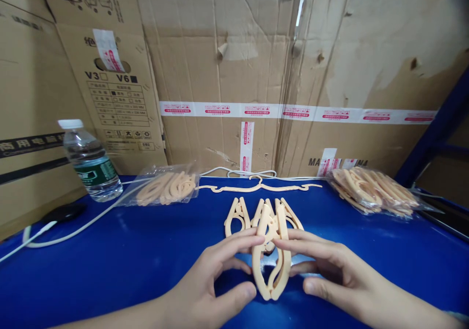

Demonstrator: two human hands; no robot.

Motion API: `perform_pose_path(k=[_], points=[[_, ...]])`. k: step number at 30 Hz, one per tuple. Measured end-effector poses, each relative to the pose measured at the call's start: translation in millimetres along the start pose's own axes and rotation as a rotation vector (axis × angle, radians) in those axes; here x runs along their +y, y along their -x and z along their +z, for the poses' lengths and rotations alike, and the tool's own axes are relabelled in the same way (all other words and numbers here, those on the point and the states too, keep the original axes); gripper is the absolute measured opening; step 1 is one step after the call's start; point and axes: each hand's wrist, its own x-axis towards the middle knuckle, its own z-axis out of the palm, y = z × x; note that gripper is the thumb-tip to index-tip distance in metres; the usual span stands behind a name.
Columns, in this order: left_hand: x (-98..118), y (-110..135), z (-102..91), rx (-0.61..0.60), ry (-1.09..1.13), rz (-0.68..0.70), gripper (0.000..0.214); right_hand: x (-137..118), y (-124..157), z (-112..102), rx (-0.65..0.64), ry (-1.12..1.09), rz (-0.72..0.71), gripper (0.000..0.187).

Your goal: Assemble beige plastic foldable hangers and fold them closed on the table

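A beige plastic folding hanger (283, 265), folded up, stands between my hands above the blue table. My left hand (216, 270) presses its fingertips on the hanger's left side, with the thumb below near the lower left edge. On the other side, my right hand (337, 270) has its fingers against the right arm, its thumb a little apart from it. Just behind are several more folded hangers (237, 216), partly hidden by the held one. Farther back an unfolded hanger (240, 189) lies flat with its hook pointing away.
Clear bags of folded hangers (168, 188) lie at the back left and back right (373, 189). A water bottle (91, 165) stands at left, near a black device (64, 212) and a white cable (78, 233). Cardboard boxes (220, 75) wall off the back of the blue table (146, 251).
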Motion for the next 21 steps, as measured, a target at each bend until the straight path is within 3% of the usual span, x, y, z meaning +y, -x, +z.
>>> perform_pose_path(k=[8, 15, 21], points=[[0, -2, -0.2, -0.007, 0.11, -0.108, 0.047, -4, 1, -1, 0.023, 0.015, 0.055, 0.04], [1, -2, 0.4, 0.004, 0.125, -0.119, 0.048, 1, 4, -4, 0.028, 0.006, 0.048, 0.037], [1, 10, -1.9, 0.016, -0.182, -0.036, 0.058, 0, 8, -3, -0.032, 0.024, 0.049, 0.039]])
